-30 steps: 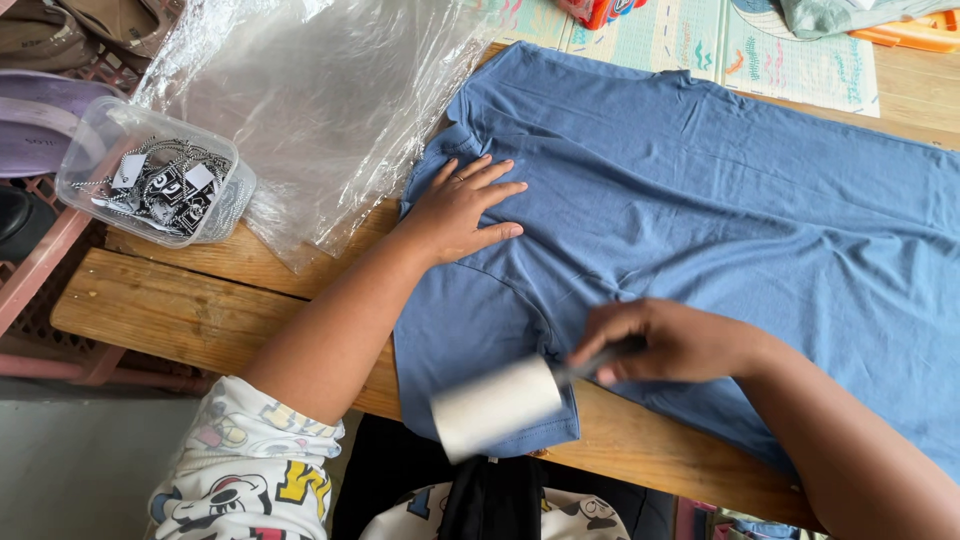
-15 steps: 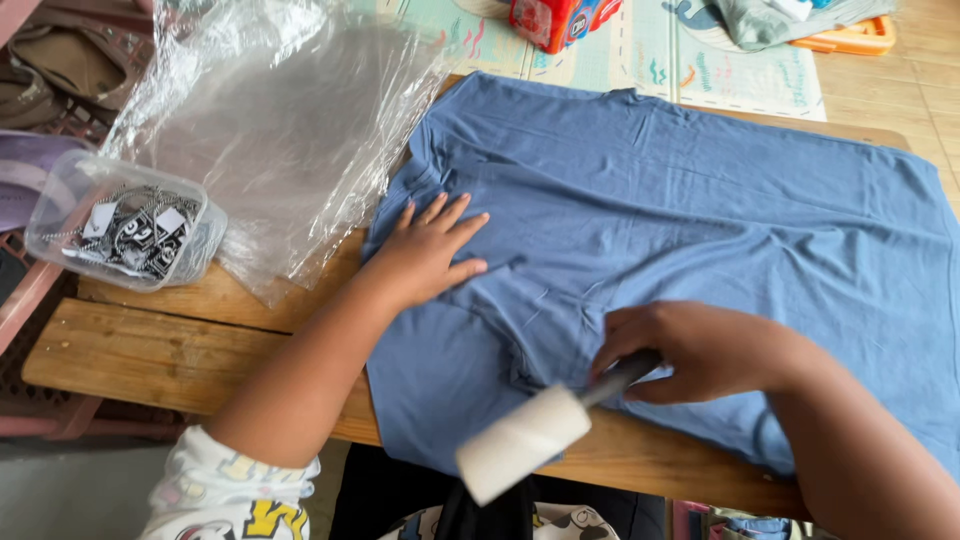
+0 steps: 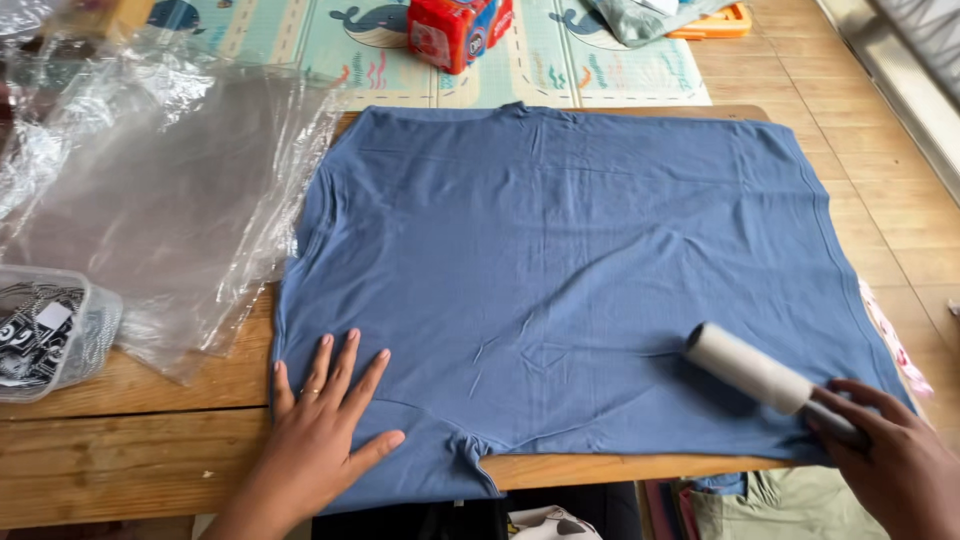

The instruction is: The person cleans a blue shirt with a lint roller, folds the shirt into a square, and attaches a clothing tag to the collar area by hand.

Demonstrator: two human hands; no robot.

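Note:
A blue T-shirt (image 3: 560, 280) lies spread flat over a wooden table (image 3: 130, 470). My left hand (image 3: 325, 425) presses flat on the shirt's near left corner, fingers spread. My right hand (image 3: 890, 460) at the lower right grips the handle of a lint roller (image 3: 750, 370). The roller's white head rests on the shirt's near right part, pointing up and left.
Crumpled clear plastic sheeting (image 3: 160, 190) covers the table's left side. A clear plastic tub (image 3: 50, 330) of small black and white items sits at the left edge. Beyond the table lie a patterned floor mat (image 3: 350, 50) and a red box (image 3: 455, 30).
The view has shifted to take in the whole shirt. My right hand has carried the lint roller from the near edge to the shirt's right part. My left hand stays on the shirt's left corner.

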